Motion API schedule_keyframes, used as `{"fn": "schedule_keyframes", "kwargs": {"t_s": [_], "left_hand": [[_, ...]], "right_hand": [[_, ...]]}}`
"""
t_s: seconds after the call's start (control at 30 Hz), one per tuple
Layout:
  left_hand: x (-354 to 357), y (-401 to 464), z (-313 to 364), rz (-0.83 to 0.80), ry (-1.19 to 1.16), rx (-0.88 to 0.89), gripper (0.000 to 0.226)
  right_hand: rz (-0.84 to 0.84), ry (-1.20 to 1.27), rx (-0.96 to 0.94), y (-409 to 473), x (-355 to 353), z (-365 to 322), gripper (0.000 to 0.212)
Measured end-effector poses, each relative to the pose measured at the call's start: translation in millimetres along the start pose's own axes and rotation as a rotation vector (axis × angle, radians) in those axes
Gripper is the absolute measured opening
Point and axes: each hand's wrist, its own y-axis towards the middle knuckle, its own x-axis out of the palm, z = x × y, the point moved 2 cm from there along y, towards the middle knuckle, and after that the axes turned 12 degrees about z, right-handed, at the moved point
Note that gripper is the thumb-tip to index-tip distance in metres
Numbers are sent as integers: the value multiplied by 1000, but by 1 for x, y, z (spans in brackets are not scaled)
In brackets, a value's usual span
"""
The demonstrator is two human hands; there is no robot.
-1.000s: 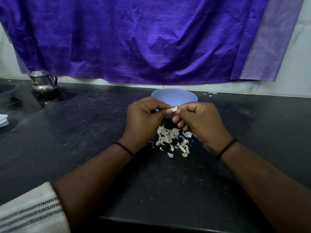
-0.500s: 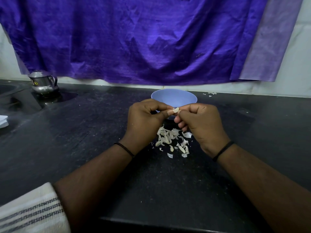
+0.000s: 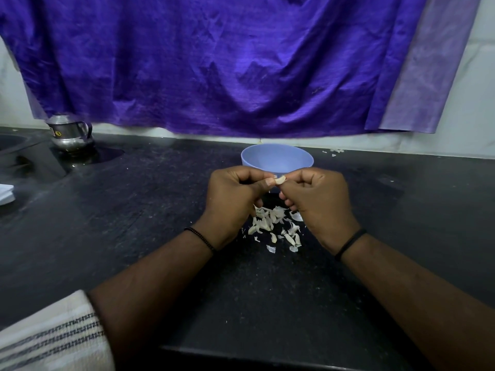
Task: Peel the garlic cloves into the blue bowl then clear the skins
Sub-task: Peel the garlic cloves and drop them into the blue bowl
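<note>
A small pale garlic clove [image 3: 280, 180] is pinched between the fingertips of both hands, just in front of the blue bowl [image 3: 277, 158]. My left hand [image 3: 232, 199] holds it from the left with thumb and curled fingers. My right hand [image 3: 318, 200] pinches its right end. Below the hands a loose heap of white garlic skins [image 3: 273, 224] lies on the black counter [image 3: 134, 210]. The bowl's inside is mostly hidden from this angle.
A steel pot [image 3: 70, 133] stands at the back left beside a sink edge. A purple cloth [image 3: 214, 62] hangs on the wall behind. A few skin bits [image 3: 333, 151] lie right of the bowl. A white striped cloth [image 3: 51, 336] lies at the lower left.
Both hands stay together on the clove; they have shifted very slightly and the clove has turned a little between the fingertips.
</note>
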Motion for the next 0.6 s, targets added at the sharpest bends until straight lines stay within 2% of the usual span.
{"fn": "schedule_keyframes", "kwargs": {"t_s": [0.27, 0.6], "left_hand": [[-1, 0, -2, -41, -58, -103, 12], [2, 4, -2, -63, -20, -144, 11]], "right_hand": [[-16, -70, -93, -4, 3, 1, 12], [-116, 95, 56, 2, 3, 0, 20]]}}
